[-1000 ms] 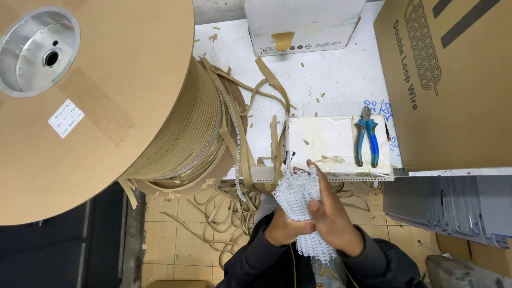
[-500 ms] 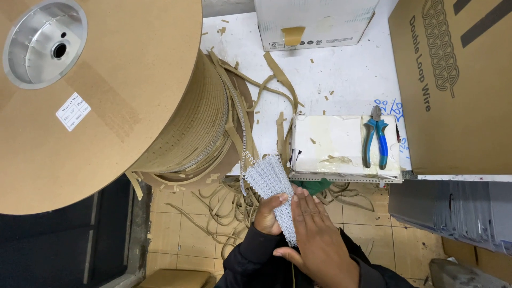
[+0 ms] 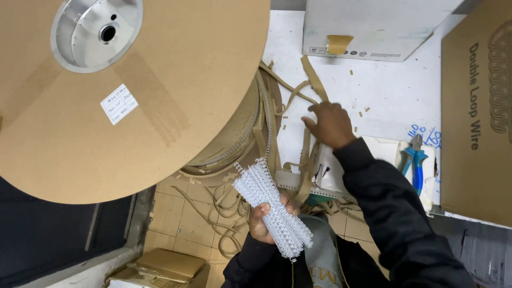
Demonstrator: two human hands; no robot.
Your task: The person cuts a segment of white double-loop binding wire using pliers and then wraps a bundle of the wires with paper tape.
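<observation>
My left hand (image 3: pixel 265 221) grips a bundle of white double-loop binding wire pieces (image 3: pixel 271 205), held over the floor below the table edge. My right hand (image 3: pixel 331 124) reaches out over the white table (image 3: pixel 394 90), fingers spread and palm down, touching tan paper strips (image 3: pixel 306 101) that trail off a large cardboard spool (image 3: pixel 133 90). The spool stands on its side at the left, with wound wire (image 3: pixel 240 141) showing under its flange. I see nothing held in the right hand.
Blue-handled pliers (image 3: pixel 415 160) lie on a white pad at the table's right. A brown cardboard box (image 3: pixel 477 117) stands far right, a white box (image 3: pixel 373 26) at the back. Loose tan strips (image 3: pixel 224 213) hang to the tiled floor.
My right hand left the wire bundle and moved up onto the table among the tan strips. The left hand alone now holds the bundle, shifted a little left.
</observation>
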